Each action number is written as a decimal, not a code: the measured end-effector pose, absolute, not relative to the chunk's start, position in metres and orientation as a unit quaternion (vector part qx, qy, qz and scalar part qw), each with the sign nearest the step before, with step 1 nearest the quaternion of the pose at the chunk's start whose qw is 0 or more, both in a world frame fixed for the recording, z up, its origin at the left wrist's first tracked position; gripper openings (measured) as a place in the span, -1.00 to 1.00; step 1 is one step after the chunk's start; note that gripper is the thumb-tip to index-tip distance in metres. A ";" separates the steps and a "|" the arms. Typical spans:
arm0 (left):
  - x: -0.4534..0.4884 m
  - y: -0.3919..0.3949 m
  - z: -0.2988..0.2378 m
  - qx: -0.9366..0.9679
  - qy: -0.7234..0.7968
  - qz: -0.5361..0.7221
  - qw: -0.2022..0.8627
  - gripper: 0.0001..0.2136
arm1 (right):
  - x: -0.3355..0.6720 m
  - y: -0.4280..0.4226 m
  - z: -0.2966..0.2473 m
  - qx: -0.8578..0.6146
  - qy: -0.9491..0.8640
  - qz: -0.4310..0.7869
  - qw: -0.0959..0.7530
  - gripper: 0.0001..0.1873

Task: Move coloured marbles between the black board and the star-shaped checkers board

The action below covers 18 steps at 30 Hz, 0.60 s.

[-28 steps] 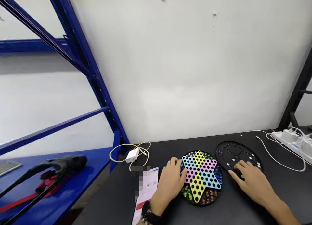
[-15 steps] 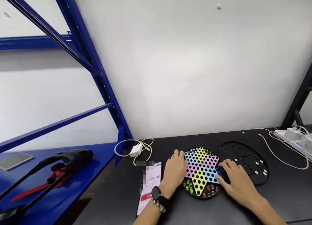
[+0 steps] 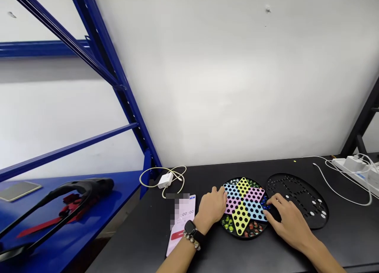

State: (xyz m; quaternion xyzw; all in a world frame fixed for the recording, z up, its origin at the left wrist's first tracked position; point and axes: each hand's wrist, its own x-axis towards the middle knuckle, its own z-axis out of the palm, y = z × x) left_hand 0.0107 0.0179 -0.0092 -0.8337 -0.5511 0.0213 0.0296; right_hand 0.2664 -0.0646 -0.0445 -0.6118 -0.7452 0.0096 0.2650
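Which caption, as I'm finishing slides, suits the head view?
Left hand and right hand at a star-patterned board, dotted black disc alongside.

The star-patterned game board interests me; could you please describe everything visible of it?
The game board lies flat on the black table, round and plastic-looking. Its six-pointed star has yellow, pink and blue sections with dark holes; around it sit green, red and blue pieces. The left hand appears to touch its left edge, the right hand its right side.

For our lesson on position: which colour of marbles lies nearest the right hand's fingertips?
The blue marbles, beside the right hand; the red marbles and all other colours lie farther from it.
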 end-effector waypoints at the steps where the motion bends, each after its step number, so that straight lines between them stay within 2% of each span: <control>1: 0.010 0.019 -0.009 -0.839 -0.543 0.027 0.034 -0.72 | 0.266 -0.064 -0.045 -0.613 -0.744 0.012 0.267 -0.76; 7: 0.000 0.027 -0.014 -0.868 -0.490 0.051 0.066 -0.70 | 0.265 -0.063 -0.043 -0.622 -0.733 0.038 0.272 -0.76; 18: 0.001 0.023 -0.002 -0.839 -0.540 0.026 0.061 -0.65 | 0.262 -0.064 -0.039 -0.629 -0.711 0.037 0.312 -0.78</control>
